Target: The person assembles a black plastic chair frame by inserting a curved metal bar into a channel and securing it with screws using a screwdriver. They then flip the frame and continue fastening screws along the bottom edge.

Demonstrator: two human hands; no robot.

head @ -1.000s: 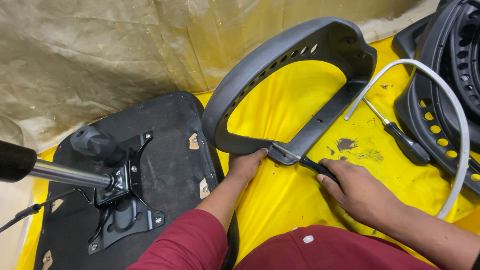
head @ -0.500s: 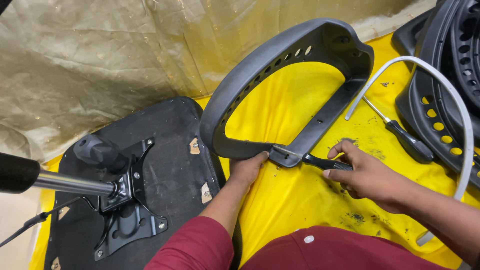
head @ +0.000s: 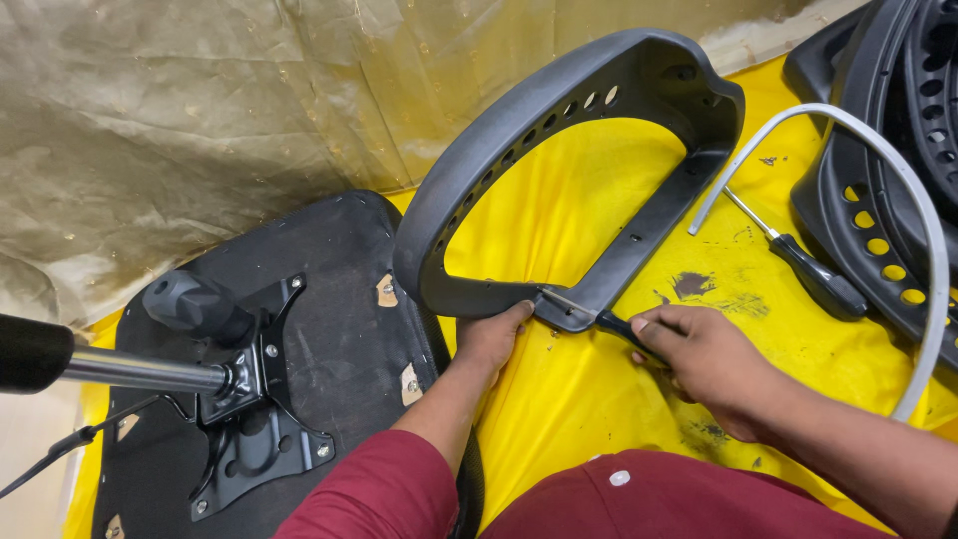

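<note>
Armrest (head: 559, 150): grey plastic loop, lying flat on the yellow sheet (head: 599, 419), just right of the upturned black seat base (head: 329, 299). Its long axis runs lower-left to upper-right, away from the person; the near end sits between the two hands.

Left hand (head: 492, 334) grips the loop's near lower-left corner, fingers curled onto the underside edge, thumb side against the plastic, pinning it down.

Right hand (head: 704, 364) is closed round a black-handled screwdriver (head: 589, 314). The handle is mostly hidden in the fist; only the front of it and the steel shank show. The shank points left and slightly up, tip at the armrest's near end, right beside the left thumb. I can't tell whether the tip is seated in a screw.

Key relation: the tool axis runs roughly right to left, meeting the straight lower bar of the loop at an angle. The right hand is just beside that end and drives toward the left, which backs it. Both hands are about equally near the joint.

Second screwdriver (head: 798, 265) lies untouched on the sheet to the right, under a white curved tube (head: 923, 240). Stacked black perforated shells (head: 888, 180) sit at far right. Seat mechanism plate (head: 254, 399) with its chrome lever (head: 130, 371) is well left, away from both hands.
</note>
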